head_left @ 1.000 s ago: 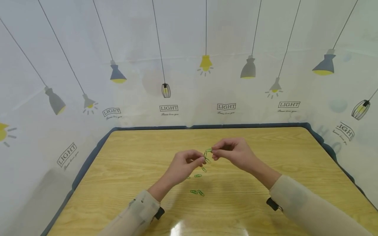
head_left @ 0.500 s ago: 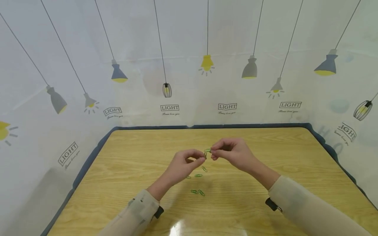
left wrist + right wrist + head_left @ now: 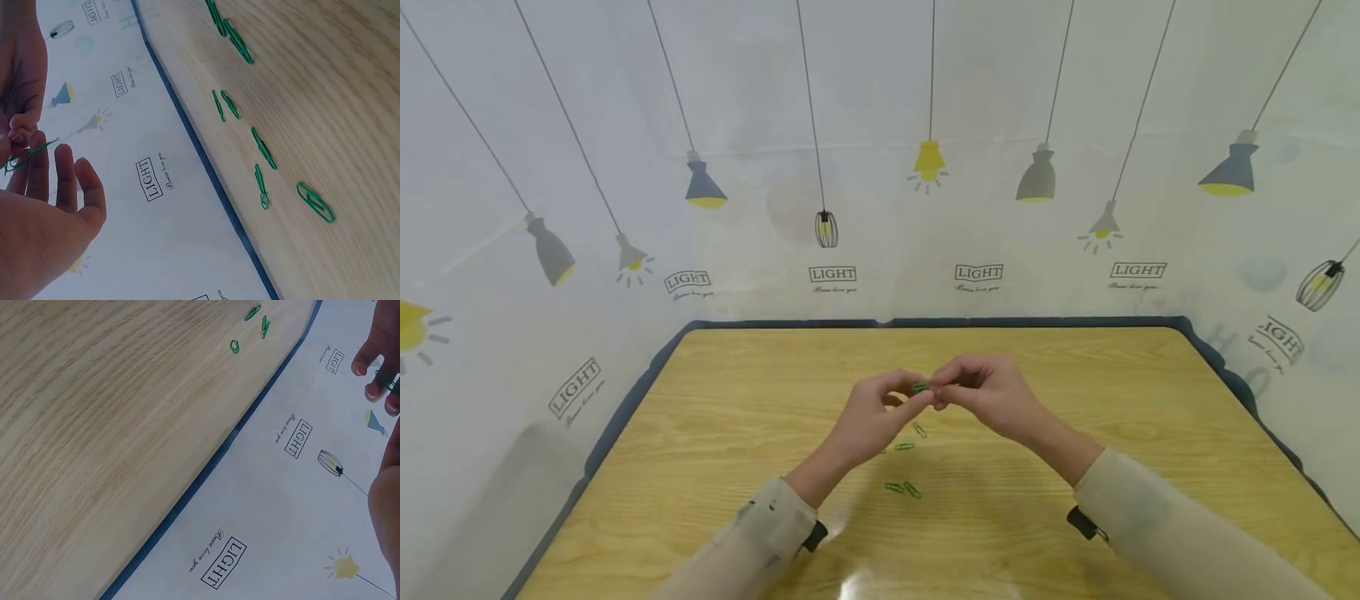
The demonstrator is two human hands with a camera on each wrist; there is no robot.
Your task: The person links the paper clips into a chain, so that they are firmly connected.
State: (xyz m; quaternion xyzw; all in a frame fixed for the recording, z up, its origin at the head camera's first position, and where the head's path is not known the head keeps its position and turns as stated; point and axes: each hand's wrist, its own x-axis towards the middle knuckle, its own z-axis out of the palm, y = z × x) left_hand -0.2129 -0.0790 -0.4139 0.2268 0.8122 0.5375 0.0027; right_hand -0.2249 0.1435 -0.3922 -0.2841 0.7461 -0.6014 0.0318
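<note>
Across the upper half of the head view, a pale backdrop [image 3: 880, 92] printed with hanging lamps [image 3: 929, 158] bears boxed labels [image 3: 832, 274] reading "LIGHT", with small script [image 3: 835, 290] underneath; in the wrist views, "love you" can be made out there. Toward the right edge, one label shows only "IGHT" clearly, near a faint "H" and "O". Just below centre, a person's left hand [image 3: 876, 417] and right hand [image 3: 996, 396] meet above the worktop [image 3: 1037, 542], each with thumb and forefinger nearly closed, pinching green paper clips [image 3: 921, 387]; how many cannot be told. Loose clips [image 3: 912, 490], also green, lie lower in the frame.
</note>
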